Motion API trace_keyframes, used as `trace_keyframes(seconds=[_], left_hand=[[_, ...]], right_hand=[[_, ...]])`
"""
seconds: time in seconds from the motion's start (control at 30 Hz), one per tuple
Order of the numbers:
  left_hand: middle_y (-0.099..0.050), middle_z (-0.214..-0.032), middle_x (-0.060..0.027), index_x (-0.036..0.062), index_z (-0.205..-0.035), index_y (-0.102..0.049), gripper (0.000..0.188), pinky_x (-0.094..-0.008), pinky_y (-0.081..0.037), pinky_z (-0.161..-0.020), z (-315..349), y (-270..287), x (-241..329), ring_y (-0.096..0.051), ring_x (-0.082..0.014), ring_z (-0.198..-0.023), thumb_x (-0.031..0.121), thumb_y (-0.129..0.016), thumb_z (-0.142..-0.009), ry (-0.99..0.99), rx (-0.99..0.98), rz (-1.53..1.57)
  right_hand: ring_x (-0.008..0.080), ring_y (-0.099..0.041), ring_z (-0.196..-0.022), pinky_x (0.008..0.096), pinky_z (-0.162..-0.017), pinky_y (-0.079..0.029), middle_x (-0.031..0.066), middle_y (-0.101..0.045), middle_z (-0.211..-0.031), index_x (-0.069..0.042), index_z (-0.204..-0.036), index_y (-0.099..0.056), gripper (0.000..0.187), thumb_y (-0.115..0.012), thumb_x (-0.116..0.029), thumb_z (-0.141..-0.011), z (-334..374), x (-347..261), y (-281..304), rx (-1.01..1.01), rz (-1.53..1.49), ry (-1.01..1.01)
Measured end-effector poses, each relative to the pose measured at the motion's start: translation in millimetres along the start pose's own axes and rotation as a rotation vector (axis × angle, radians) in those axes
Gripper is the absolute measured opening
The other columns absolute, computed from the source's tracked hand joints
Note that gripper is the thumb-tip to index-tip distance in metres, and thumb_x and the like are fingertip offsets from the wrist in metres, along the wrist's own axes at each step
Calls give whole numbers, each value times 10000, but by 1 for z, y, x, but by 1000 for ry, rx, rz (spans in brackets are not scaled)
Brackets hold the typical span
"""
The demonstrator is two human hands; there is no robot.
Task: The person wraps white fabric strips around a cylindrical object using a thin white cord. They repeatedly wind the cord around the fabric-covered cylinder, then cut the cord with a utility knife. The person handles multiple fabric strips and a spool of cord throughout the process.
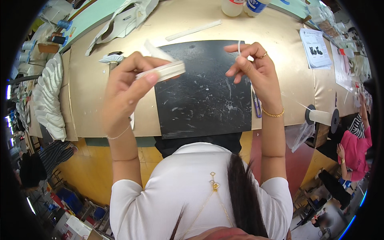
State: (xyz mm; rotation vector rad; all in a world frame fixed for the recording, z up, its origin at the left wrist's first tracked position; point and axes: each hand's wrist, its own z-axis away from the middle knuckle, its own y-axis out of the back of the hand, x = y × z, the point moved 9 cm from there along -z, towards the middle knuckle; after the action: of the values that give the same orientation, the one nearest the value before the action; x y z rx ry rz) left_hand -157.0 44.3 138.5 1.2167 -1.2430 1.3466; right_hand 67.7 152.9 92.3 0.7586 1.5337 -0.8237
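Observation:
My left hand (122,90) is closed around a flat bundle of white strips (172,70), with the thumb pressed on its near side. A loose white piece (155,51) sticks up behind those fingers. To the right, and apart from the bundle, my right hand (260,74) is raised and pinches a thin white strip (239,47) between thumb and fingers. Both hands are above a scuffed black mat (200,104) on the tan tabletop. Farther back lies a long pale strip (193,31).
White shoe-upper pieces lie at the far left (120,24) and in an overlapping row (50,96). Two bottles (233,7) stand at the back. Printed sheets (315,48) and a spool of white cord (321,117) are at the right. A purple-handled tool (257,107) rests beside the mat.

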Motion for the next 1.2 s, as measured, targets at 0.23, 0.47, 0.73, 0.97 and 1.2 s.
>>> trace_keyframes(seconds=[0.23,0.47,0.73,0.97,1.2], left_hand=[[-712,-1129,-180,51,-878,-562,163,-356,-489,-953,-33,-37,-59,-653,-193,-1003,151,-674,-944,150,-200,-5],[-681,-1203,-112,21,-1210,-663,430,-352,-437,-1032,-56,-65,-88,-605,-203,-1146,399,-640,-1006,13,-299,179],[-661,-1199,-36,56,-1248,-653,469,-289,-447,-938,-72,-83,-144,-589,-151,-1101,444,-654,-984,27,-508,-87],[-682,-978,-4,60,-1054,-617,274,-224,-454,-717,-71,-99,-156,-610,-66,-890,284,-739,-953,261,-655,429],[-651,-791,-35,21,-983,-654,161,-270,-471,-497,-72,-78,-154,-584,-112,-565,127,-744,-901,446,-493,-60]], right_hand=[[193,-752,-816,225,-603,-587,240,-636,-1266,-50,-1006,-500,217,-599,-241,-1040,2,18,-21,-264,-118,-125],[148,-726,-784,238,-636,-568,83,-668,-894,-51,-1022,-528,207,-647,-220,-1020,7,33,-13,-281,-209,-205],[127,-696,-728,245,-611,-558,57,-661,-828,-51,-997,-534,197,-667,-196,-1007,13,31,-5,-257,-296,-187],[118,-652,-662,239,-587,-541,90,-658,-894,-55,-992,-537,201,-688,-187,-991,21,27,0,-297,-495,-170],[76,-537,-557,203,-494,-452,65,-588,-852,-66,-948,-500,214,-653,-202,-1009,39,-6,62,-129,-422,65]])
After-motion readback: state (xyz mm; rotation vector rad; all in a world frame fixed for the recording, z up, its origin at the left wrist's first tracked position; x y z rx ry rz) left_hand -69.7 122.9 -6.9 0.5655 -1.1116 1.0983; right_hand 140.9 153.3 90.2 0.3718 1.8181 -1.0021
